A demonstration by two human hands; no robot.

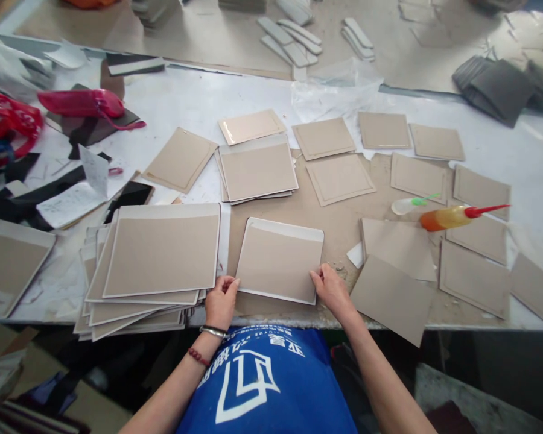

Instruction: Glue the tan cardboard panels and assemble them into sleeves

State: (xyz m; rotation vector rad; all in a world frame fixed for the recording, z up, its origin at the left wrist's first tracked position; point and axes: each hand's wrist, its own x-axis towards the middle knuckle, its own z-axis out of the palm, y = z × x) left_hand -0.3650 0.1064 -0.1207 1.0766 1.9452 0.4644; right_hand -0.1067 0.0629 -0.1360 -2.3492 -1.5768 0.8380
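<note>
A tan card on a slightly larger white sheet (278,259) lies flat on the brown board in front of me. My left hand (220,299) has its fingers curled and pressed on the near left corner of this piece. My right hand (330,289) pinches its near right corner, thumb on top. A tall stack of similar tan-and-white pieces (156,259) sits just left of my left hand. A smaller stack (257,169) lies further back.
Several loose tan cards (473,277) are spread over the right of the white table (185,102). An orange glue bottle with a red nozzle (452,217) lies on its side at the right. Red plastic items (79,103) and dark scraps sit far left. One card (391,298) overhangs the near edge.
</note>
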